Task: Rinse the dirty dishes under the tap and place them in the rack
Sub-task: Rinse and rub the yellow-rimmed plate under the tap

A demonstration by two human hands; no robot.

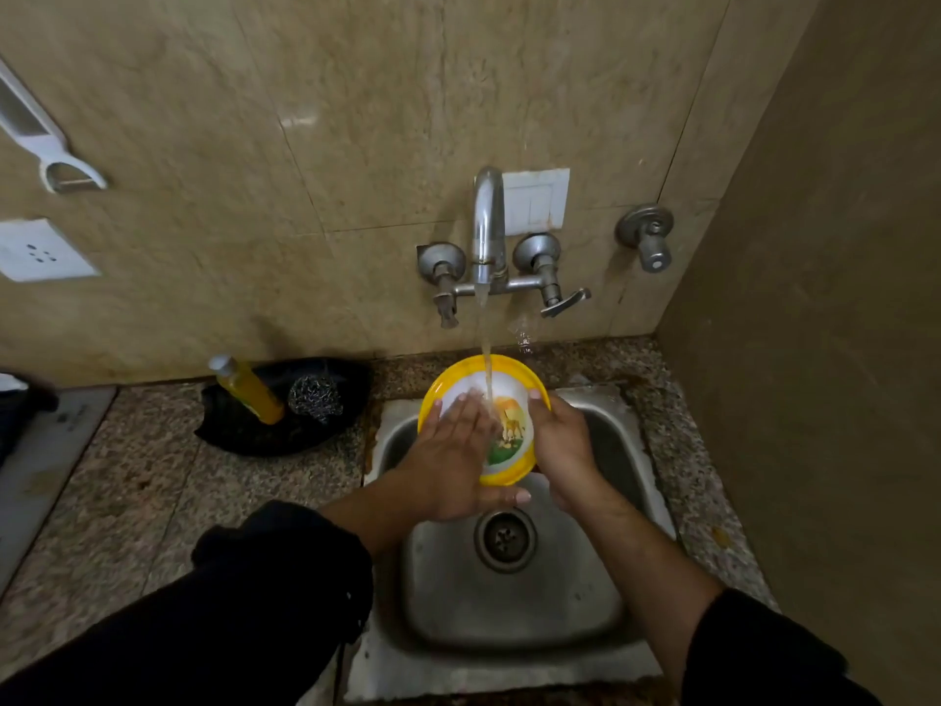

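Beige stone tiling is covering the wall (356, 119) ahead of us, and speckled granite is forming the worktop (127, 476) below it. We are leaning over the steel sink (509, 603), which is sitting in the worktop near the right-hand corner. A black holder (265, 435) is lying on the worktop left of the sink.

We are holding the plate (511, 430), yellow-rimmed with a white pictured face, tilted up over the far part of the sink and beneath the tap (488, 221). Our left grip (448, 450) is lying flat on the plate's face, fingers straight and pressing, clasping nothing. Our right grip (560, 440) is clamping the plate's right rim, thumb showing over the front edge.

The tap is jutting from the wall, and its water (483, 343) is falling in a thin stream onto the plate between our two grips. A yellow bottle (249, 389) and a steel scourer (315, 397) are resting side by side in the black holder. The drain (505, 538) is showing in the sink floor, just below our left thumb.
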